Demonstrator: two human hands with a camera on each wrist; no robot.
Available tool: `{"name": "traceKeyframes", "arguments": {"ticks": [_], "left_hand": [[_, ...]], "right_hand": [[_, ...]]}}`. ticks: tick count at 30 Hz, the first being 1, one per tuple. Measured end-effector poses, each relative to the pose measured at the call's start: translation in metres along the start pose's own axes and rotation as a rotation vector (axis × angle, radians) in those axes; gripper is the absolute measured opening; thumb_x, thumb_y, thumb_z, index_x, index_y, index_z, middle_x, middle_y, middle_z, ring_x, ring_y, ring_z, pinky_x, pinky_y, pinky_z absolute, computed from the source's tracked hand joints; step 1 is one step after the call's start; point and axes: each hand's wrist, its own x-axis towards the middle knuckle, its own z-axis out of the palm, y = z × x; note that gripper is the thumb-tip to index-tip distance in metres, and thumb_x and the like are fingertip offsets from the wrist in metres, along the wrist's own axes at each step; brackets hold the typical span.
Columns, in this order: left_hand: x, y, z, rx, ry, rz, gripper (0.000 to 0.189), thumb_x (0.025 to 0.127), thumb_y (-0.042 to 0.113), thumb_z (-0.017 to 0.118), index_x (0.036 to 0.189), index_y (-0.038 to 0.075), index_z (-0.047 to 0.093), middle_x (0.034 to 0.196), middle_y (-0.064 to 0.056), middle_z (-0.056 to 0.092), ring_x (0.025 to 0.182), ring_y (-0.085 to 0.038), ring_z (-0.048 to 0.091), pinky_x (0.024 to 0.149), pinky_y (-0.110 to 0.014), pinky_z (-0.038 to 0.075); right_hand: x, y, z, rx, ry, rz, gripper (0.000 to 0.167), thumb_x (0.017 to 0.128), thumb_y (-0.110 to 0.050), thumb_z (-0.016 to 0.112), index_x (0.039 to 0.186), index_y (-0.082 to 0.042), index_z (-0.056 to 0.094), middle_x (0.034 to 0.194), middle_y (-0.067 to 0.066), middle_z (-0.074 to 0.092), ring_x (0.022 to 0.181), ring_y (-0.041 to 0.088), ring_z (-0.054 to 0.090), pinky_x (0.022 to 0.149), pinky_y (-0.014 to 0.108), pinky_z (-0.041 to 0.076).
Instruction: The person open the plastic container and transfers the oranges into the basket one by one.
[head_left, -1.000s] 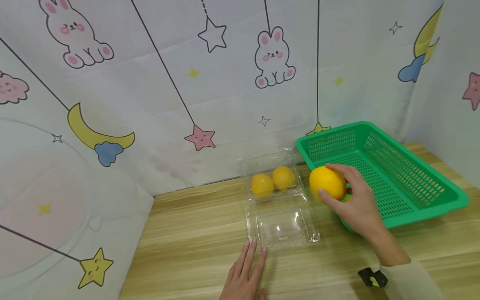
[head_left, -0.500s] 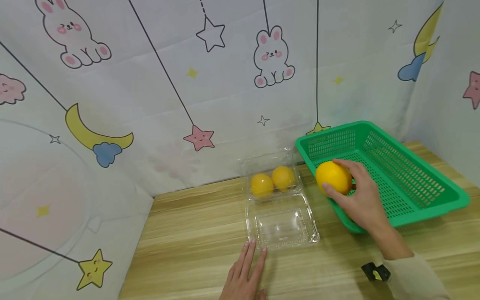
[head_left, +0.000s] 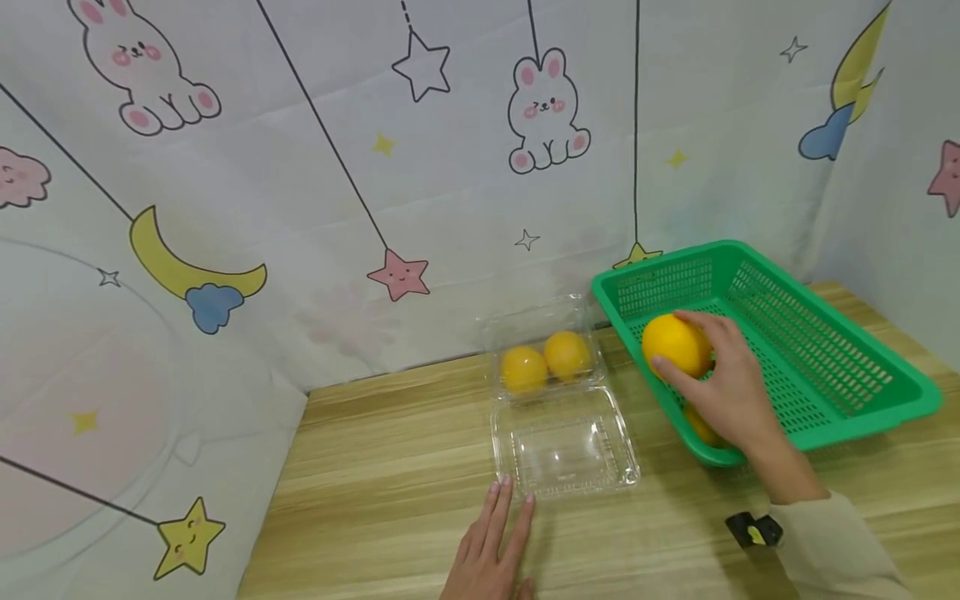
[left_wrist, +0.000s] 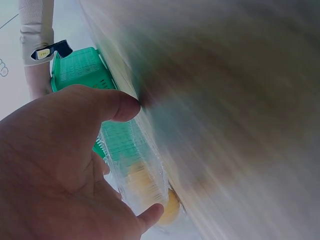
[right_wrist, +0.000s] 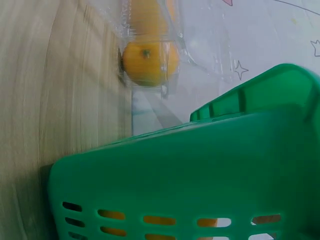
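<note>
My right hand [head_left: 733, 390] grips an orange [head_left: 673, 345] between thumb and fingers, above the left side of the green plastic basket [head_left: 832, 437]. Below that hand, part of another orange [head_left: 701, 427] shows inside the basket. My left hand [head_left: 486, 550] lies with fingers extended on the table, its fingertips at the front edge of a clear hinged plastic box [head_left: 562, 454]. Two oranges [head_left: 524, 369] sit in the box's far half. In the right wrist view the basket wall [right_wrist: 175, 170] hides the right hand. The left wrist view shows the left thumb [left_wrist: 122, 106] extended.
A wood-grain table [head_left: 375, 467] carries everything. Behind it hangs a white curtain [head_left: 457, 183] printed with rabbits, stars and moons. The basket's raised rim [head_left: 873, 342] stands to the right of the clear box. A black wrist device [head_left: 753, 530] is by the right sleeve.
My right hand has moved right and slightly away with the orange, from beside the basket's left rim to above the basket. The left hand has stayed in place.
</note>
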Motion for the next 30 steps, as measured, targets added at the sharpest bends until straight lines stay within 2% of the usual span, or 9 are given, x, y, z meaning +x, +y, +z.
{"name": "traceKeyframes", "arguments": {"ticks": [5, 11, 20, 30], "left_hand": [[0.001, 0.001, -0.001, 0.003, -0.005, 0.000, 0.111, 0.069, 0.049, 0.077, 0.164, 0.010, 0.034, 0.163, -0.019, 0.038, 0.166, -0.024, 0.002, 0.095, -0.032, 0.052], [0.001, 0.000, 0.001, 0.020, 0.002, 0.010, 0.108, 0.071, 0.051, 0.072, 0.163, 0.009, 0.036, 0.164, -0.019, 0.039, 0.165, -0.025, 0.008, 0.097, -0.031, 0.051], [0.000, 0.001, 0.002, 0.036, 0.002, 0.010, 0.104, 0.076, 0.053, 0.066, 0.164, 0.009, 0.034, 0.165, -0.019, 0.038, 0.165, -0.026, 0.009, 0.098, -0.030, 0.050], [0.002, 0.000, 0.000, 0.003, -0.007, 0.010, 0.101, 0.073, 0.050, 0.069, 0.160, 0.008, 0.040, 0.164, -0.020, 0.040, 0.163, -0.026, 0.015, 0.098, -0.032, 0.051]], "right_hand": [[0.003, 0.005, 0.000, -0.037, -0.020, 0.008, 0.063, 0.097, -0.024, 0.077, 0.152, -0.004, 0.052, 0.148, 0.031, 0.046, 0.111, 0.050, 0.055, 0.081, 0.070, 0.051], [0.007, 0.009, -0.002, -0.078, -0.064, 0.030, 0.065, 0.099, -0.027, 0.075, 0.154, -0.003, 0.048, 0.148, 0.033, 0.045, 0.112, 0.052, 0.054, 0.081, 0.072, 0.050], [0.014, 0.012, 0.000, -0.156, -0.206, 0.093, 0.067, 0.103, -0.028, 0.069, 0.157, 0.001, 0.042, 0.150, 0.037, 0.039, 0.111, 0.053, 0.055, 0.079, 0.067, 0.054], [0.024, 0.010, 0.004, -0.191, -0.282, 0.142, 0.068, 0.105, -0.028, 0.064, 0.159, 0.003, 0.036, 0.150, 0.038, 0.035, 0.108, 0.053, 0.055, 0.077, 0.065, 0.052]]}}
